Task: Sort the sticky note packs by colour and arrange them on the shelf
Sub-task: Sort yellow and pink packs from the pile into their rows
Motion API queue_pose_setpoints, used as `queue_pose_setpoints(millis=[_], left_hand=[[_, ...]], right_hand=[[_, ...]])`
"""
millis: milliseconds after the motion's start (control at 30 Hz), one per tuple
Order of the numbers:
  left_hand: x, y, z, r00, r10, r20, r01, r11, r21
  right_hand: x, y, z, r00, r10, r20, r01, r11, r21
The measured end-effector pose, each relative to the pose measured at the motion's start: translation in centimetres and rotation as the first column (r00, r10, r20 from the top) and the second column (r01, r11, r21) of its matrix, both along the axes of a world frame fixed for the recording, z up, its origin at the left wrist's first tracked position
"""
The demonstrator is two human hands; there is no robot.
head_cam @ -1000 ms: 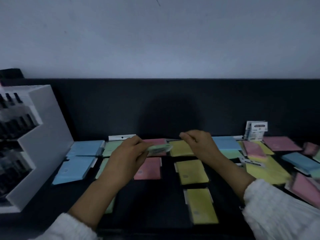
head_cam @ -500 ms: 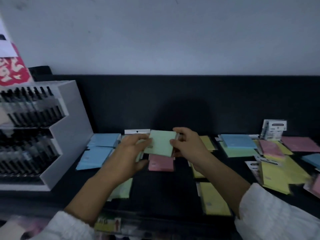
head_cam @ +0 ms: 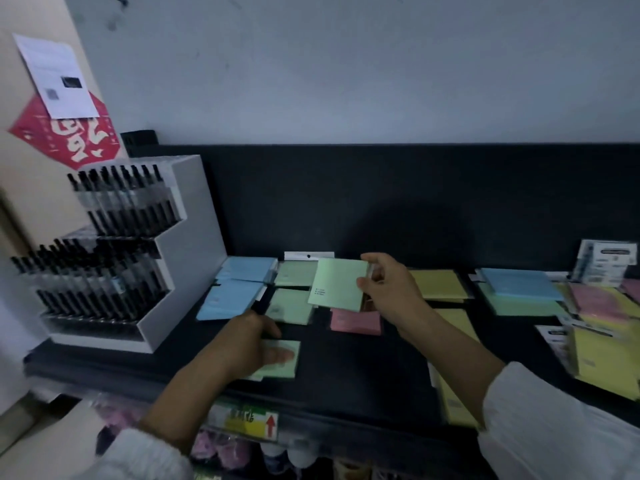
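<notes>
My right hand (head_cam: 388,289) pinches a pale green sticky note pack (head_cam: 337,285) by its right edge and holds it tilted above the black shelf (head_cam: 363,372). My left hand (head_cam: 249,344) lies on another green pack (head_cam: 282,362) near the shelf's front, thumb on top. Two green packs (head_cam: 292,289) lie in a column behind it. Two blue packs (head_cam: 239,285) lie left of those. A pink pack (head_cam: 355,322) lies under the raised one. Yellow packs (head_cam: 438,284) lie behind my right arm.
A white stepped pen display (head_cam: 138,258) full of black pens stands at the shelf's left end. To the right is a mixed heap of blue, green, pink and yellow packs (head_cam: 540,296). A small white box (head_cam: 604,266) stands at the back right. A lower shelf of goods shows below the front edge.
My left hand let go of the raised green pack and dropped onto the green pack at the shelf's front. My right hand alone now holds the raised pack. The camera turned left.
</notes>
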State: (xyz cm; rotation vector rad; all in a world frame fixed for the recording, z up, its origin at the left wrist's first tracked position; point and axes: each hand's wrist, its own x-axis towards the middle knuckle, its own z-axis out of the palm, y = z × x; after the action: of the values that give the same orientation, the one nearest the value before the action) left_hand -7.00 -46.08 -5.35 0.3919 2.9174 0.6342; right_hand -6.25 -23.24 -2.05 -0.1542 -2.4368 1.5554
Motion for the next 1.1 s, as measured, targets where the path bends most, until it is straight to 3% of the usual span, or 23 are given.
queue_pose_setpoints(millis=[167, 300, 467, 600, 667, 733, 867, 900, 967, 1100], left_hand=[[-0.1, -0.5, -0.6, 0.995, -0.074, -0.06, 0.08, 0.991, 0.107], [-1.3, -2.6, -0.2, 0.973, 0.069, -0.219, -0.018, 0.974, 0.227], [-4.4, -5.5, -0.6, 0.9, 0.072, -0.43, -0.044, 0.996, 0.075], [-6.8, -7.0, -1.0, 0.934, -0.033, -0.357, 0.0, 0.996, -0.093], [-7.3, -7.3, -1.4, 0.95, -0.068, -0.304, 0.045, 0.996, -0.081], [-7.4, -7.7, -1.7, 0.948, -0.094, -0.304, 0.084, 0.995, -0.046], [-7.7, -8.1, -1.7, 0.939, -0.128, -0.319, 0.121, 0.992, -0.04], [-7.8, -8.1, -1.6, 0.939, -0.137, -0.316, 0.13, 0.991, -0.045], [-7.9, -8.2, -1.6, 0.937, -0.149, -0.315, 0.136, 0.989, -0.063], [-8.4, -8.8, -1.4, 0.932, -0.161, -0.324, 0.156, 0.987, -0.044]], right_hand=[[-0.8, -2.0, -0.6, 1.0, -0.002, 0.003, 0.001, 0.999, 0.054], [-1.3, -3.8, -0.3, 0.999, -0.027, 0.034, 0.026, 0.998, 0.053], [-2.4, -6.1, -1.1, 0.992, -0.106, 0.066, 0.104, 0.994, 0.041], [-3.5, -7.8, -1.8, 0.99, -0.119, 0.073, 0.118, 0.993, 0.018], [-4.1, -8.5, -2.1, 0.991, -0.101, 0.093, 0.092, 0.991, 0.101], [-4.6, -9.1, -2.6, 0.986, -0.099, 0.134, 0.056, 0.954, 0.293], [-4.7, -9.8, -3.7, 0.98, -0.191, 0.063, 0.095, 0.717, 0.69], [-4.7, -10.1, -3.6, 0.98, -0.199, -0.001, 0.136, 0.667, 0.733], [-4.6, -10.8, -3.5, 0.988, -0.14, -0.06, 0.138, 0.654, 0.744], [-4.8, -12.6, -4.4, 0.994, -0.03, 0.106, -0.06, 0.658, 0.751]])
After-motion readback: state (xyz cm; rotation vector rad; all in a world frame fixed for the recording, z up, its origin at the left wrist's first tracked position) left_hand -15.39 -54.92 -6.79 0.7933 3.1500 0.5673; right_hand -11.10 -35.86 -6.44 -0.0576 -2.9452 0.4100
